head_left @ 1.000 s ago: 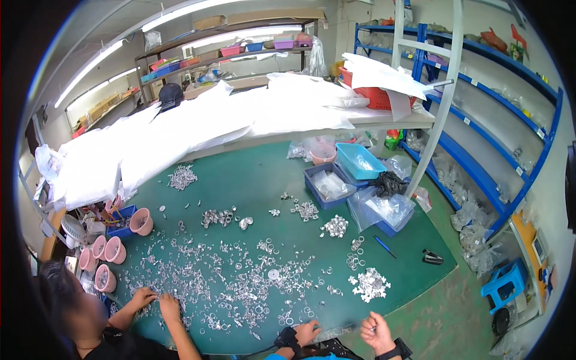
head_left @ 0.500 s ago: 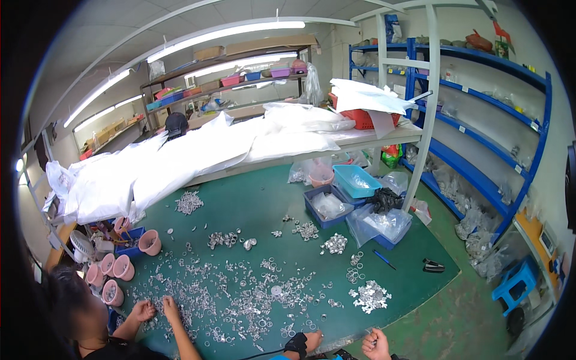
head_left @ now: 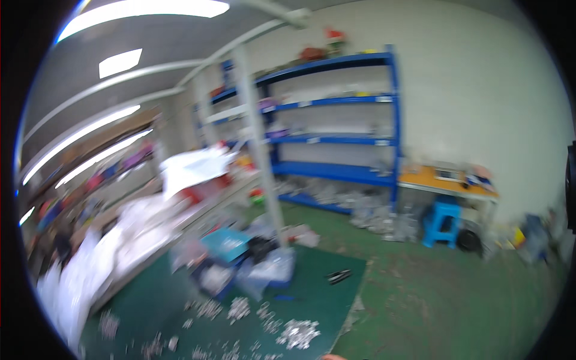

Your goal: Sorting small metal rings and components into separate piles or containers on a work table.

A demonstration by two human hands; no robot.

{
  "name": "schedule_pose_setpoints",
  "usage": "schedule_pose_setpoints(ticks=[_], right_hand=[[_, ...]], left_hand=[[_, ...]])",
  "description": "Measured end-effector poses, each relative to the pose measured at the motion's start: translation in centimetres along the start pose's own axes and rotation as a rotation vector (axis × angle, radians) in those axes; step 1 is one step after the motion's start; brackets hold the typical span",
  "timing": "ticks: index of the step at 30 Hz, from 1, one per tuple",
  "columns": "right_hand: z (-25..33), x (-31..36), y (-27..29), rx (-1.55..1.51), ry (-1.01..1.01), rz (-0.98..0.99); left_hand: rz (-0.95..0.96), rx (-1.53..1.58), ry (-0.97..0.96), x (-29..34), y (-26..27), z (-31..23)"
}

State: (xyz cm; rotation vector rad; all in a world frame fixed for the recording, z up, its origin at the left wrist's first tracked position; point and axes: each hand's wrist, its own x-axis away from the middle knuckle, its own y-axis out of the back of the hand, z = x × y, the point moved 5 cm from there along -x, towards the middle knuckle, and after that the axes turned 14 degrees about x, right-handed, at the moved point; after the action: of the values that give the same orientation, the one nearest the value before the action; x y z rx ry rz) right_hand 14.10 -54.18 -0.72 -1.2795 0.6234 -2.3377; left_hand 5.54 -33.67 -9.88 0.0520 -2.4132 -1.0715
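Mostly blurred toward the left, clearer to the right. Green floor (head_left: 414, 288): scuffed, dull. Blue shelving rack (head_left: 336, 171): flat boards, straight uprights, bagged goods (head_left: 372, 216) at its foot. Worktable (head_left: 327, 306): smooth dark-green top, far corner and right edge showing. White plastic sacks (head_left: 138, 222), bulging and creased, lie on a raised shelf (head_left: 242, 182) along the table's far left side. Pale post (head_left: 255, 120) stands at the far end, cutting across the rack. Blue stool (head_left: 443, 222) on the floor, well apart. Cluttering the table near the post: turquoise tray (head_left: 226, 244), crumpled black plastic bag (head_left: 261, 247), slumped clear bag (head_left: 274, 264).

Nearest the hand: heap of silvery metal pieces (head_left: 298, 333), by the table's right edge; low, loose, jagged in outline. Longer axis roughly left–right; pieces point every way. Left of it, loose rings (head_left: 268, 323), then two smaller heaps (head_left: 239, 308). Beyond, black stapler (head_left: 339, 276) slantwise; slim blue pen (head_left: 284, 297) nearly crosswise.

Right hand (head_left: 333, 357): a sliver at the lower border, just right of the heap. Grip cut off; cannot tell whether clenched, released or holding anything. Left hand outside the view, grip likewise unknown.
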Motion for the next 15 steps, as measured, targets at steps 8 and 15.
schedule_pose_setpoints(ticks=[8, 15], right_hand=[[0.1, 4.0, 2.7, -0.173, 0.178, -0.121], [-0.7, 5.7, 6.6, -0.364, 0.263, -0.228]], left_hand=[[-0.116, 0.003, -0.061, -3.4, -3.1, 8.8], [0.133, 0.631, 0.002, -2.2, 1.1, 0.6]])
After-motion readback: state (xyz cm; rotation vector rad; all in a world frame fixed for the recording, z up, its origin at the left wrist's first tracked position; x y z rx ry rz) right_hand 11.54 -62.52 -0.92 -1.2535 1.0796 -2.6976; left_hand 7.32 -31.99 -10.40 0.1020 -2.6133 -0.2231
